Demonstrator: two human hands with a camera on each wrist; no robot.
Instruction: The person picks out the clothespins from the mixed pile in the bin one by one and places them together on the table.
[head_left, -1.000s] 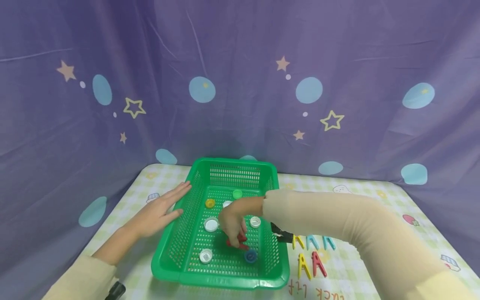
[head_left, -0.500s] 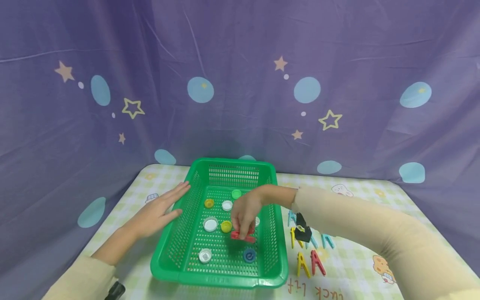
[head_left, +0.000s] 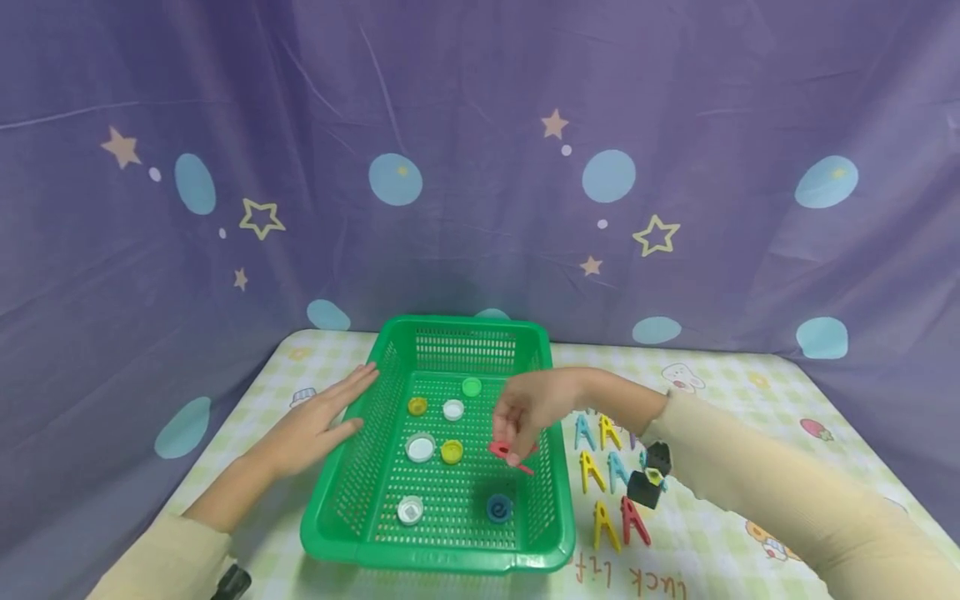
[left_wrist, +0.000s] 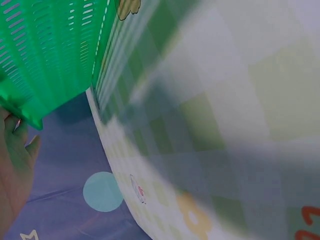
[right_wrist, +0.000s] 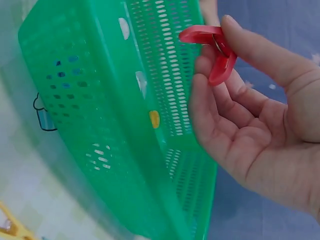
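Between thumb and fingers, my right hand (head_left: 528, 408) pinches a red clothespin (right_wrist: 215, 47) above the right side of a green plastic basket (head_left: 435, 557). My left hand (head_left: 311, 425) rests with straight fingers on the basket's left rim. On the basket floor lie several bottle caps: a blue cap (head_left: 499, 508) at the near right, clear-white caps (head_left: 410, 510) at the left, a yellow cap (head_left: 452, 452) in the middle, an orange-yellow cap (head_left: 417, 406) and a light green cap (head_left: 471, 387) farther back. In the right wrist view, the clothespin's legs are spread.
Right of the basket, clothespins lie in rows on the checked tablecloth (head_left: 712, 533), among them a yellow clothespin (head_left: 606, 527), a red clothespin (head_left: 634, 522) and a blue clothespin (head_left: 585, 432). My right wrist camera and sleeve hide part of them. A purple curtain (head_left: 480, 208) hangs behind the table.
My right hand has lifted the red clothespin from the basket floor and moved it right, toward the basket's right wall. The left hand has stayed on the rim.
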